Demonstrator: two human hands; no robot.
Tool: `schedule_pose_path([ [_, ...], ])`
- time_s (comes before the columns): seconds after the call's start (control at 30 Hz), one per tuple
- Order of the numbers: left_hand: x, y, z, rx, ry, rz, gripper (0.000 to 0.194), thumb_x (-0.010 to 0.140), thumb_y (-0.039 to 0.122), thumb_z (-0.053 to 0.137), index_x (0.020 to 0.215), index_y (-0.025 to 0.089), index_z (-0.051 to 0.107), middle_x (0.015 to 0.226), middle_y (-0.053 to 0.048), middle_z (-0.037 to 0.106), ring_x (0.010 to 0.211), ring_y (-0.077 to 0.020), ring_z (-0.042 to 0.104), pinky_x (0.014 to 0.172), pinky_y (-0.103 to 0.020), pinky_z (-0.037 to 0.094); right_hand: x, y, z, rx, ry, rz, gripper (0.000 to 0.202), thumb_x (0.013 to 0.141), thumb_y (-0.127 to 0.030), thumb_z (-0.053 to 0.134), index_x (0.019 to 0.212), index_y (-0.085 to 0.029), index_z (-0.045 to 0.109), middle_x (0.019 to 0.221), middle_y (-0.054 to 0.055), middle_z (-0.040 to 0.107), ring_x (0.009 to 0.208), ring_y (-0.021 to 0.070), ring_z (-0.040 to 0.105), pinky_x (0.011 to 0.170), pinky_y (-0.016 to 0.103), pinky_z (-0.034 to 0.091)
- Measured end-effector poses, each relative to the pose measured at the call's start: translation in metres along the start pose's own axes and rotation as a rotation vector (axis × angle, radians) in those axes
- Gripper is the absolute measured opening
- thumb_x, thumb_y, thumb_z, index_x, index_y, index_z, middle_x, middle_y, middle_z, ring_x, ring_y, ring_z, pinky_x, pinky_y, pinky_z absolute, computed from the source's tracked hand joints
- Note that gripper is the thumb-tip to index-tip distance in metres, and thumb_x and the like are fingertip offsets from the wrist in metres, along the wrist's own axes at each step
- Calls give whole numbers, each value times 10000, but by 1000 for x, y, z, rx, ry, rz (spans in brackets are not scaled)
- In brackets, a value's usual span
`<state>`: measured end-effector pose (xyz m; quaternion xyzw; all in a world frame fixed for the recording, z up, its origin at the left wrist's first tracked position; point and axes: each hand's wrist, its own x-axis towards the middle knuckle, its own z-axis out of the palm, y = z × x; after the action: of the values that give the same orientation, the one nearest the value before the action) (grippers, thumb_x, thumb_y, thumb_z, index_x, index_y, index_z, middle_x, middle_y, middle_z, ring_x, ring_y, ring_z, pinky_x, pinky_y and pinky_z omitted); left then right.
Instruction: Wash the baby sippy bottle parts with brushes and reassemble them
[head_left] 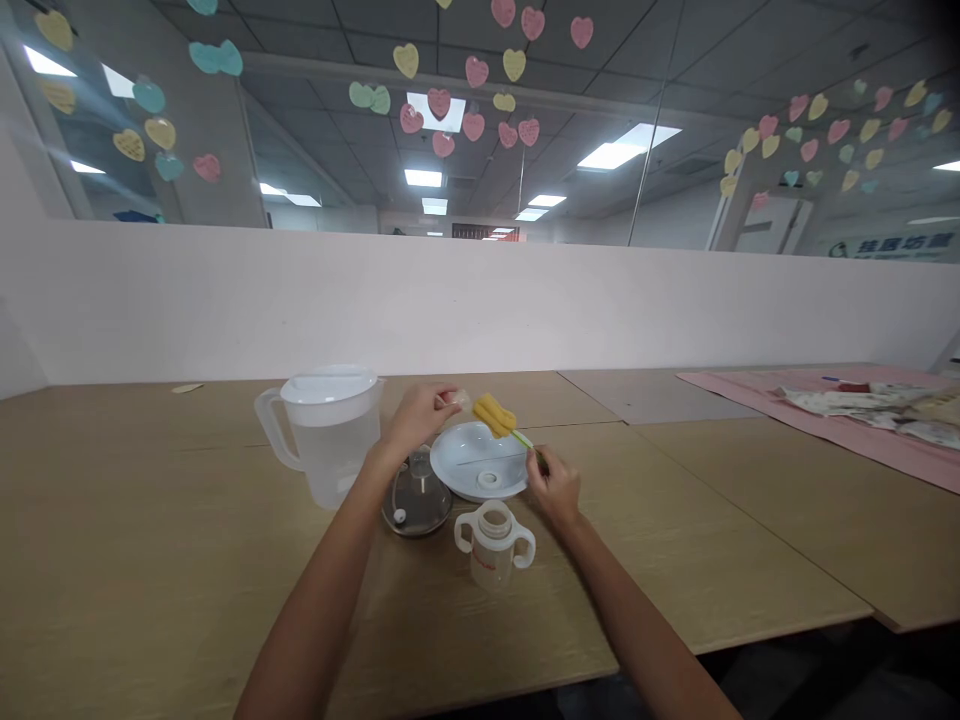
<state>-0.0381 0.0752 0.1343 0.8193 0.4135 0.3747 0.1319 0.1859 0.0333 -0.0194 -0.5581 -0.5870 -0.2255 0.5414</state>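
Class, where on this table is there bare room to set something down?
The tabletop lies bare front-left of the pitcher and between the right hand and the pink cloth. The dark round dish, white bowl and two-handled cup crowd the middle.

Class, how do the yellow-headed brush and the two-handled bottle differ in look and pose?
Pose: the brush slants in the right hand; the bottle stands upright on the table.
Colour: the brush is yellow and green; the bottle is pale with red markings.
Handles: the brush has one, thin; the bottle has two, curved.
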Motion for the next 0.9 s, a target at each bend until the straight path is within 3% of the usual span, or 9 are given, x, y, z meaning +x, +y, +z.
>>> schedule_pose_path([
  [0.1, -3, -7, -8, 340, -39, -25, 339, 729, 163, 563, 1064, 146, 614, 928, -74, 659, 854, -179, 603, 778, -271, 450, 0, 0, 1, -35, -4, -17, 350, 882, -355, 397, 731, -147, 634, 525, 14, 562, 491, 105, 480, 516, 216, 321],
  [0.27, -9, -24, -10, 547, -470, -203, 313, 540, 28, 634, 817, 175, 647, 831, -43, 680, 736, -173, 622, 626, -221, 454, 0, 0, 2, -53, 5, -12, 352, 882, -354, 393, 731, -146, 635, 524, 11, 557, 485, 100, 471, 506, 213, 310],
  [0.37, -9, -32, 2, 563, -565, -270, 233, 462, 2, 665, 638, 152, 639, 667, -48, 672, 618, -187, 619, 581, -245, 460, 0, 1, 2, -54, -10, -8, 346, 879, -352, 397, 729, -147, 633, 518, 7, 550, 479, 98, 466, 502, 213, 306],
  [0.47, -10, -38, 14, 566, -597, -313, 138, 469, 49, 692, 552, 138, 627, 563, -63, 652, 569, -197, 617, 584, -267, 476, 0, 1, 1, -59, -19, 3, 349, 879, -354, 392, 734, -150, 636, 525, 11, 560, 482, 100, 471, 501, 216, 303],
  [0.6, -13, -40, 20, 555, -564, -312, 145, 519, 178, 729, 656, 155, 683, 557, -67, 660, 618, -205, 639, 636, -268, 491, 0, 1, 1, -65, -21, 3, 361, 881, -359, 381, 736, -151, 638, 525, 13, 564, 487, 103, 478, 504, 214, 306],
  [0.77, -12, -26, 25, 555, -471, -221, 167, 690, 216, 634, 834, 159, 695, 856, -143, 700, 878, -242, 639, 793, -315, 472, 0, 0, 2, -64, -2, 2, 362, 881, -362, 387, 728, -149, 637, 509, 5, 546, 471, 97, 460, 499, 210, 300],
  [0.9, -13, -4, 48, 505, -497, -120, 226, 762, 162, 538, 936, 146, 680, 1030, -169, 666, 964, -249, 615, 854, -339, 448, 0, 1, 3, -74, 7, -5, 365, 877, -365, 387, 724, -150, 639, 499, 0, 529, 470, 95, 449, 495, 208, 291],
])
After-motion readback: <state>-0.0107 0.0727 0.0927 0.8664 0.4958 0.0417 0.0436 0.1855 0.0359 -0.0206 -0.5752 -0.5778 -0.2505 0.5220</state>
